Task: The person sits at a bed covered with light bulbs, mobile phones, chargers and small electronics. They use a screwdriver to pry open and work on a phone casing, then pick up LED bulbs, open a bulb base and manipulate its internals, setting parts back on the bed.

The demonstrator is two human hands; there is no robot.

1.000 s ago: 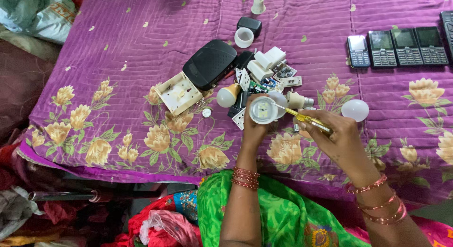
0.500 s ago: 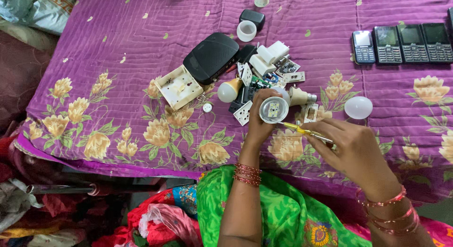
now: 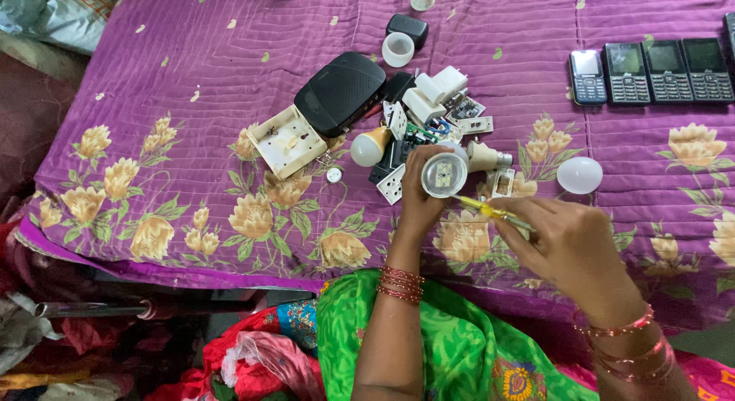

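Your left hand (image 3: 417, 198) has its grip closed round the opened bulb base (image 3: 444, 174), held above the purple bedspread (image 3: 191, 102); your right hand (image 3: 570, 244) pinches the yellow screwdriver (image 3: 490, 211), tip at the rim; keep the base steady, seat the tip squarely; press lightly to avoid slipping.

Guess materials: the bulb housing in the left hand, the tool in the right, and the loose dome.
Bulb housing in the left hand: looks like matte white plastic, with a pale disc inside. Screwdriver in the right hand: translucent yellow handle, probably plastic; its tip is too small to judge. Loose dome: frosted white, evenly diffuse, likely plastic, though possibly glass.
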